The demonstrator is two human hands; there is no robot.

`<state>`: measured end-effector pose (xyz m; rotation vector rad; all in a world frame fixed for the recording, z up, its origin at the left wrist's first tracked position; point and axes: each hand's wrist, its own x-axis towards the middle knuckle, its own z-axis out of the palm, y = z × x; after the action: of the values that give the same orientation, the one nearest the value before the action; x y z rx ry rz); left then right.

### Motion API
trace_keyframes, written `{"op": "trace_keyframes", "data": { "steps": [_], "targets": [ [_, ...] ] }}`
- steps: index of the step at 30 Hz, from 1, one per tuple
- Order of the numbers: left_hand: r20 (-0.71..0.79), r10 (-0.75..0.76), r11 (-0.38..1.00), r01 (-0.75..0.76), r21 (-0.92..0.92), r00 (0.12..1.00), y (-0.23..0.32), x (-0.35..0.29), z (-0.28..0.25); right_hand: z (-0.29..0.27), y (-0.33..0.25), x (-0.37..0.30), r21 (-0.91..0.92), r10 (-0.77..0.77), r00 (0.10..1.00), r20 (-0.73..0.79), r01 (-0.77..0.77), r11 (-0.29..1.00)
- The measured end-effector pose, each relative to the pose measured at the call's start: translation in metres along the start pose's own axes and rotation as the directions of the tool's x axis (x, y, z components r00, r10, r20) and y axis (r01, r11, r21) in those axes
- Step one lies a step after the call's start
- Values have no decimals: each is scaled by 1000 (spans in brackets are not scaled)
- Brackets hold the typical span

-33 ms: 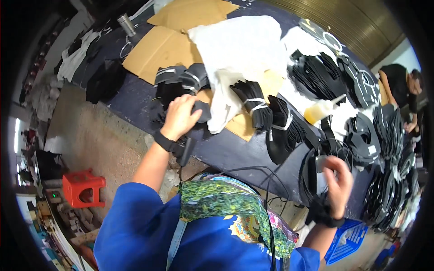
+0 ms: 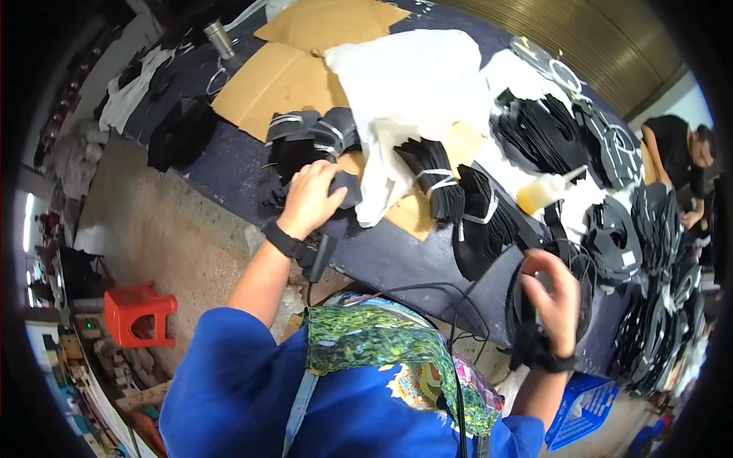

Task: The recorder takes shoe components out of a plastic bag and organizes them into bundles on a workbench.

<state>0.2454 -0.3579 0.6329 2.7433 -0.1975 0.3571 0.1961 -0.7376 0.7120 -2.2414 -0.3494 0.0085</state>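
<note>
My left hand (image 2: 311, 200) lies over a pile of black and dark grey fabric-like pieces (image 2: 294, 156), its thumb stretched apart. Pale bands go round bundles in that pile. Over at the table's near right, my right hand (image 2: 556, 296) hovers by black curved pieces (image 2: 521, 305), fingers curled and thumb apart; I make out nothing held, though the fingertips are partly hidden. Between the hands are a tied black bundle (image 2: 441, 191) and a fanned black stack (image 2: 475, 248). Both wrists wear black straps.
White sheeting (image 2: 412, 72) and brown cardboard (image 2: 279, 88) cover part of the dark table (image 2: 382, 256). A bottle of yellow liquid (image 2: 538, 195) stands among black stacks. Cables hang at the front edge. A red stool (image 2: 140, 313), a blue basket (image 2: 584, 412) and another person (image 2: 676, 153) are nearby.
My right hand has shifted slightly left and its fingers have turned inward toward the black pieces. My left hand stays on the pile.
</note>
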Motion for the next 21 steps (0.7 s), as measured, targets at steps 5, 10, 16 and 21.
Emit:
{"op": "trace_keyframes", "data": {
  "steps": [5,10,16,21],
  "targets": [
    [-319,-48,994,75,74,947,-14,-4,-21,100,5,88,-262,-336,924,182,375,889],
    [-412,-306,943,334,-5,858,-54,-17,-24,156,25,125,-580,-253,959,126,278,765],
    [-248,-341,938,344,-33,907,-62,-11,-10,171,48,144,-706,-181,982,49,163,690],
    [-201,-242,958,202,-202,949,-56,14,-16,160,42,152,-686,-112,991,77,135,715]
  ]
}}
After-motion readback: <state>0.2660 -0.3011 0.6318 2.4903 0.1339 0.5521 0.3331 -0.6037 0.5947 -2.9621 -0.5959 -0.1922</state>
